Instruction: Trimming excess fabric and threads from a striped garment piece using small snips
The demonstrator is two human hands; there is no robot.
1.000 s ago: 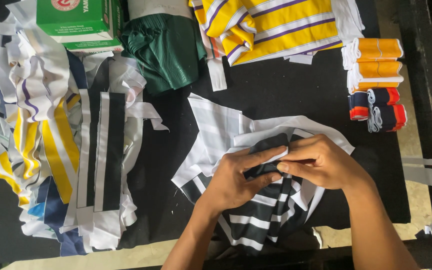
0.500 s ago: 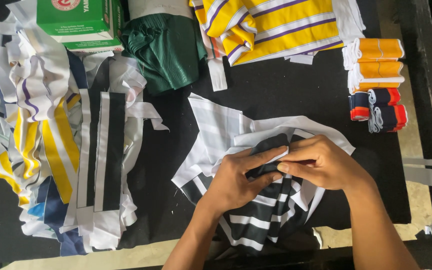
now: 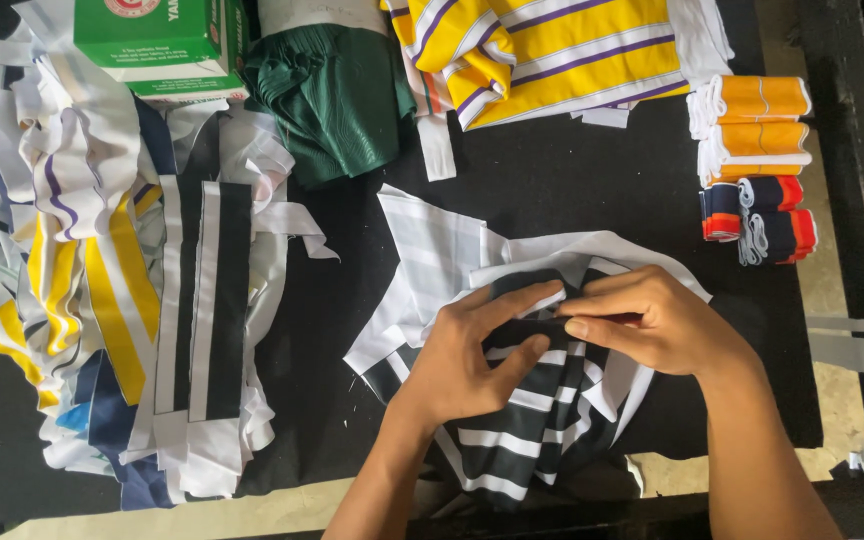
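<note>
Hands (image 3: 472,350) barely shifted, apparently pinching striped fabric (image 3: 512,440)

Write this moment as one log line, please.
left hand: pinching striped cloth | right hand: pinching same cloth | scrap pile: left, untouched

Garment workshop: black worktable (image 3: 552,190) covered with cut striped fabric strips (image 3: 122,300), rolled collar trims (image 3: 752,150), green cloth (image 3: 332,100), yellow striped jersey fabric (image 3: 562,50).
</note>
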